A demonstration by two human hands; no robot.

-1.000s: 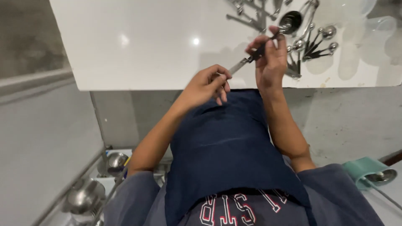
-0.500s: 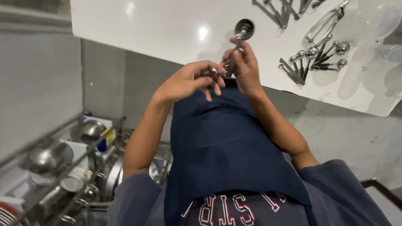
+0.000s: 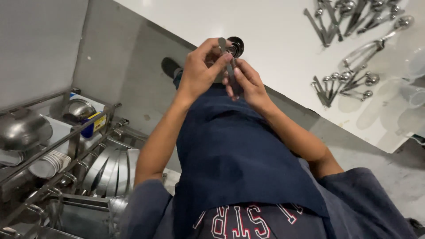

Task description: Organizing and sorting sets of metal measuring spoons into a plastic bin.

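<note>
Up near the top centre of the frame, both hands meet over a metal scoop (image 3: 233, 49). The left hand (image 3: 199, 73) is closed on the upper part of its handle, thumb and fingers pinched just below the dark round bowl. The right hand (image 3: 248, 82) grips the lower part of the handle, fingers curled round it. The scoop is held in the air, above the near edge of the white worktop (image 3: 265, 31). Below the hands a dark blue cloth (image 3: 239, 150) hangs down the person's front. Further out, at the upper right, a cluster of measuring spoons (image 3: 343, 84) lies on the worktop, with more metal utensils (image 3: 349, 15) beyond it. At the lower left, a metal rack (image 3: 75, 150) carries steel bowls (image 3: 22, 128) and upright plates (image 3: 110, 170).
</note>
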